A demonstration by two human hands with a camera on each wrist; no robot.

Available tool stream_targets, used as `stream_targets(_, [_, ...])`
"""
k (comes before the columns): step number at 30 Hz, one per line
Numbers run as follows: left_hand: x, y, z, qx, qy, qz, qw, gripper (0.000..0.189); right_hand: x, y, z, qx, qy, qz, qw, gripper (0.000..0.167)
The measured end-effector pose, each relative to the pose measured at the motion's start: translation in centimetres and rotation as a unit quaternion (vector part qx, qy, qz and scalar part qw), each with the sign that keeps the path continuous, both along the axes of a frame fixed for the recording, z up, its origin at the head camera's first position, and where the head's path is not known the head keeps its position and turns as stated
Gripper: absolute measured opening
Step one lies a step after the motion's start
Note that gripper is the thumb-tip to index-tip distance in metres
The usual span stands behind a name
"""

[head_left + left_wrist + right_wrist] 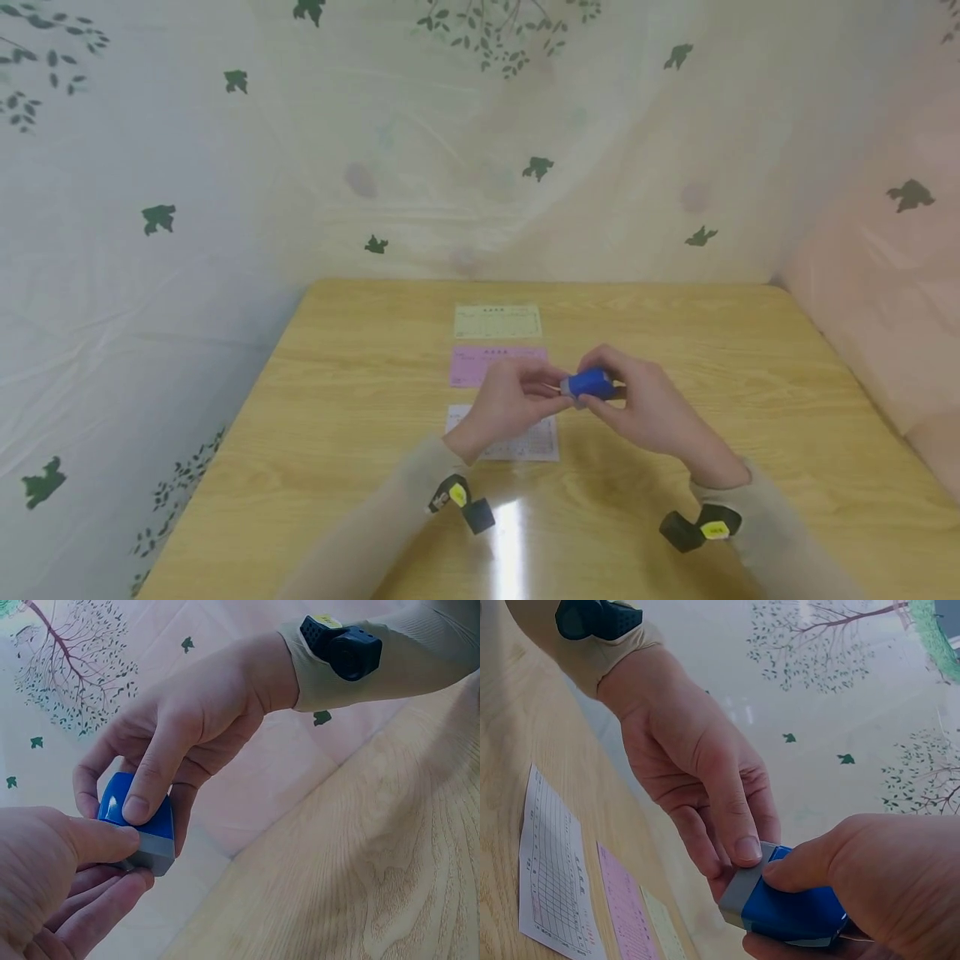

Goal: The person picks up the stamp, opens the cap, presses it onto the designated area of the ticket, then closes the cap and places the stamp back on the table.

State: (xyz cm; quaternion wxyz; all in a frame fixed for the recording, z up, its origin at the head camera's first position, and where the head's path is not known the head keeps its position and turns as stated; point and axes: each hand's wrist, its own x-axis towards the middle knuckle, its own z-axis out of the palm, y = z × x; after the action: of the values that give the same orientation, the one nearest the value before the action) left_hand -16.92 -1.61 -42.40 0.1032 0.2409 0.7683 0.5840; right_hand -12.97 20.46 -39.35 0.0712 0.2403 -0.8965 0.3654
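A blue stamp (591, 382) with a grey cap (154, 853) is held in the air over the table, level and lying sideways between both hands. My left hand (506, 404) pinches the grey cap between thumb and fingers. From the other side my right hand (647, 407) grips the blue body, its thumb lying along the top in the left wrist view. Below and behind the left hand lies a white printed form (536, 440), partly covered by that hand. Farther back are a pink form (468, 367) and a pale yellow form (497, 322).
The wooden table (337, 375) reaches back to a pale curtain (450, 125) printed with leaves and branches. More curtain hangs at the left and right sides. Each sleeved wrist carries a small black camera (477, 515). A bright reflection shows near the table's front.
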Motion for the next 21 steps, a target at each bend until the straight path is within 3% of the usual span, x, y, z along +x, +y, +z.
stream_targets(7, [0.2,-0.2,-0.3,-0.013,0.016,0.002,0.9998,0.026,0.1,-0.3,-0.2,0.006,-0.002,0.007,1.0000,0.026])
stream_targets(21, [-0.1,-0.7,-1.1,0.015,0.056,-0.002,0.9983,0.030,-1.1,-0.3,-0.3,0.042,0.023,0.016,0.9987,0.029])
